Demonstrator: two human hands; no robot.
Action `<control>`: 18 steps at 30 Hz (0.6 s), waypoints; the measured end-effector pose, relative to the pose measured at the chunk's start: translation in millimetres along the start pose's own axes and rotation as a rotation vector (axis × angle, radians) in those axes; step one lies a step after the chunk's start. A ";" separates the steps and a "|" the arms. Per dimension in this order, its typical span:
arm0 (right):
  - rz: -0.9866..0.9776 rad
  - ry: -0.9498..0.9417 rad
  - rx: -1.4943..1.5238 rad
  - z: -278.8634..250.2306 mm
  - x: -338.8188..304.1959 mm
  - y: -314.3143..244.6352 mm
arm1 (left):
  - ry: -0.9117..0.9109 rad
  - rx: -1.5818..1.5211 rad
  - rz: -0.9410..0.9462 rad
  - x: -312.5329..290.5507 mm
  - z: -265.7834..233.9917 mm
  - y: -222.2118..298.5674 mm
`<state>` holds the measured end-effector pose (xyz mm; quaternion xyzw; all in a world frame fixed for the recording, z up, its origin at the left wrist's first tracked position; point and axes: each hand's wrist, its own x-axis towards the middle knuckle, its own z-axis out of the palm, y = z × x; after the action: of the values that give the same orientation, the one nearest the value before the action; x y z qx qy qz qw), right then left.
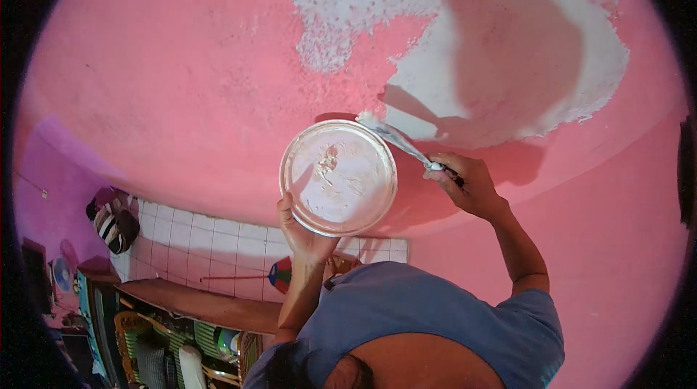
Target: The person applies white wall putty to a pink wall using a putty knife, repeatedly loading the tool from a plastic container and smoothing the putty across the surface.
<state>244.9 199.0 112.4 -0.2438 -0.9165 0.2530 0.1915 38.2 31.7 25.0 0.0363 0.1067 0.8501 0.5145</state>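
My left hand (306, 235) holds a round, white, rimmed lid (341, 207) from below, its thumb over the near edge. Smears and a small clump of whitish putty (328, 159) lie on the lid's face. Closed around a dark handle, my right hand (470, 187) grips a putty knife (399, 140). White paste coats the blade, and its tip is at the lid's far right rim; whether they touch I cannot tell. Beyond both hands stands a pink wall (181, 77) with a large, rough-edged white patch (406, 7). Shadows of the arm and tool fall across the patch.
White floor tiles (210, 233) run along the wall's foot at lower left. A striped bundle (116, 225) lies near the corner. Below are a brown wooden ledge (203, 305), a seat with cushions (152, 360) and a fan (63, 273). A red stick (236, 277) crosses the tiles.
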 end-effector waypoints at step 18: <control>-0.315 0.264 -0.459 -113.2 45.8 -67.5 | -0.194 -0.142 -0.083 -14.4 33.7 3.6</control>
<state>237.9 215.0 250.9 -0.1661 -0.9434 -0.0271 0.2857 47.6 22.2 59.4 0.0773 -0.0024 0.8260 0.5583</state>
